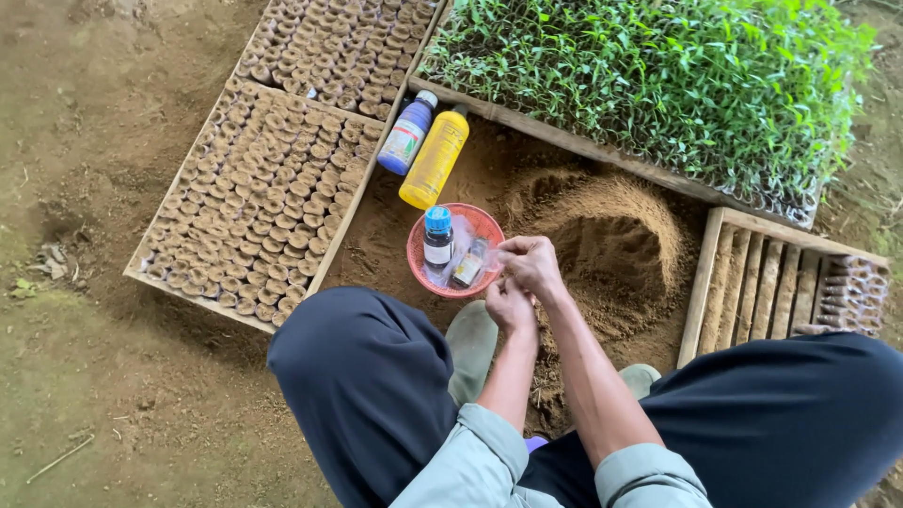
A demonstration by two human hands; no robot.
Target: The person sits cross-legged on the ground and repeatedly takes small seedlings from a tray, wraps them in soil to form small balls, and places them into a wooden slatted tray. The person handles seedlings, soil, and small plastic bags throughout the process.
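Note:
My right hand point(532, 262) and my left hand point(508, 305) meet just right of a small red plastic basket point(417, 255) on the soil. Their fingertips pinch a thin, clear plastic packet point(491, 264) at the basket's rim. What is inside the packet is too small to make out. In the basket stand a dark bottle with a blue cap point(437, 237) and a smaller brown bottle point(467, 263), next to some crumpled clear plastic. My knees in dark trousers frame the hands on both sides.
A yellow bottle point(434, 158) and a blue bottle point(406, 134) lie beyond the basket. A wooden tray of soil plugs point(263, 198) is on the left and a tray of green seedlings point(658, 85) at the back. A soil mound point(611, 240) and a slatted tray point(762, 282) are on the right.

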